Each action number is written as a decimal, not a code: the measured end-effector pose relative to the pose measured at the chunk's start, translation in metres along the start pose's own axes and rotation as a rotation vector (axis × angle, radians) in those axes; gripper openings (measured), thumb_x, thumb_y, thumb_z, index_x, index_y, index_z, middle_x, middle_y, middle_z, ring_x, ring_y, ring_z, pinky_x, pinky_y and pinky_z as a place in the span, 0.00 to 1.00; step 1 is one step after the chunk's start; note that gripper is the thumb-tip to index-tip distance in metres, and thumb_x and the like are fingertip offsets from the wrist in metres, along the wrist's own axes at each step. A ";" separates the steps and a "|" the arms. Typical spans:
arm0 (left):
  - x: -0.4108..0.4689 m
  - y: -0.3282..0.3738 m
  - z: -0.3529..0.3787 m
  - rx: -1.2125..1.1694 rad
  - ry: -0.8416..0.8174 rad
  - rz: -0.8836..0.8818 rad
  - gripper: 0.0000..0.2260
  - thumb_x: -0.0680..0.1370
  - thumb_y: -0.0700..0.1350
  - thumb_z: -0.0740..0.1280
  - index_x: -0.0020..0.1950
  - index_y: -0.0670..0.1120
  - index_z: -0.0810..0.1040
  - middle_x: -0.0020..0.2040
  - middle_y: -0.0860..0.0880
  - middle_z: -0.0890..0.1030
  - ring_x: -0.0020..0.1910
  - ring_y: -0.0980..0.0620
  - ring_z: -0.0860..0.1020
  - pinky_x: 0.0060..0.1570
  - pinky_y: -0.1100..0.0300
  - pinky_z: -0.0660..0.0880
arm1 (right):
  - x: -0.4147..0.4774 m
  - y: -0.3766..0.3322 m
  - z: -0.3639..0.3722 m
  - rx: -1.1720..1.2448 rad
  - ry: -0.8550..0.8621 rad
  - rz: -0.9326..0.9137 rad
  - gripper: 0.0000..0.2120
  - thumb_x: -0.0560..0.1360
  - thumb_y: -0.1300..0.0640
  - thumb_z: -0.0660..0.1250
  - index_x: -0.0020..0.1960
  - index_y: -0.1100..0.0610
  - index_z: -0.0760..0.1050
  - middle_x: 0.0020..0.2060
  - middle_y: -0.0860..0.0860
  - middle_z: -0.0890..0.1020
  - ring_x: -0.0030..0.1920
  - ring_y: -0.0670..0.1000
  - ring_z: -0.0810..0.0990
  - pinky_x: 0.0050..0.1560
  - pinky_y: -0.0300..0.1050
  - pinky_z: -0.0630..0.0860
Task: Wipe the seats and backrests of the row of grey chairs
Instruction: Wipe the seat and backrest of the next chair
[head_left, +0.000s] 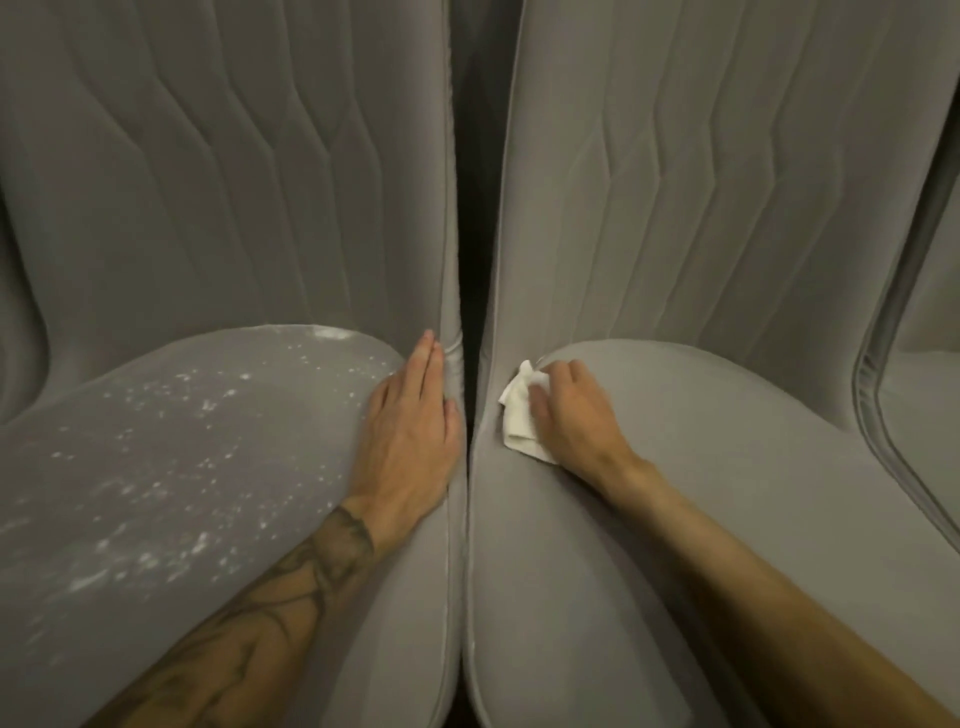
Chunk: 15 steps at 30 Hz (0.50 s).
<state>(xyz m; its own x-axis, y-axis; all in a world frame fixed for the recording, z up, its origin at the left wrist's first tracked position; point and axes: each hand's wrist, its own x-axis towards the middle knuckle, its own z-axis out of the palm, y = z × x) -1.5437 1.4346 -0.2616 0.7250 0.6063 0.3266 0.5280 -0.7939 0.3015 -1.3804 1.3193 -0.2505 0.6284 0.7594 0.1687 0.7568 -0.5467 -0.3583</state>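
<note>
Wiping right seat (727, 467): our right hand (569, 413) grips cloth (517, 421), left hand (410, 431) flat on speckled left seat (182, 441). Next, probably sweep toward 3 o'clock.

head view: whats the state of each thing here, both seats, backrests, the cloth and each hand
left seat: speckled with white flecks, not wiped clean
right seat: no flecks showing
left backrest: upright, no flecks showing
right backrest: upright, no flecks showing
white cloth: crumpled, pressed on the right seat near its back corner
left hand: flat, fingers straight, resting on the left seat
right hand: fingers curled over the white cloth
</note>
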 end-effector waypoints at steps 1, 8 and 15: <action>0.000 -0.001 -0.002 -0.023 0.000 -0.003 0.27 0.86 0.46 0.57 0.84 0.43 0.58 0.85 0.45 0.58 0.81 0.46 0.64 0.80 0.51 0.61 | -0.004 -0.011 0.005 -0.027 0.015 0.022 0.13 0.84 0.55 0.57 0.63 0.63 0.71 0.59 0.60 0.74 0.59 0.63 0.73 0.59 0.56 0.69; -0.008 -0.032 -0.026 -0.040 -0.048 0.106 0.22 0.87 0.46 0.57 0.81 0.42 0.67 0.80 0.44 0.69 0.78 0.46 0.68 0.78 0.51 0.61 | -0.066 -0.088 0.032 0.250 0.105 -0.159 0.06 0.84 0.55 0.58 0.49 0.56 0.68 0.46 0.51 0.71 0.44 0.53 0.72 0.47 0.50 0.71; -0.031 -0.129 -0.079 0.047 -0.097 0.089 0.18 0.87 0.47 0.57 0.75 0.44 0.72 0.72 0.47 0.75 0.70 0.46 0.74 0.70 0.50 0.67 | -0.042 -0.152 0.041 -0.005 0.197 0.023 0.19 0.82 0.46 0.60 0.62 0.60 0.73 0.59 0.57 0.70 0.58 0.58 0.69 0.60 0.54 0.70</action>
<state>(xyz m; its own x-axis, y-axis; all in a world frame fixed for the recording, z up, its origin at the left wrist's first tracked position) -1.6692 1.5223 -0.2395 0.8080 0.5281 0.2611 0.4783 -0.8468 0.2326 -1.5288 1.3846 -0.2406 0.6682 0.6631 0.3372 0.7424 -0.5653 -0.3595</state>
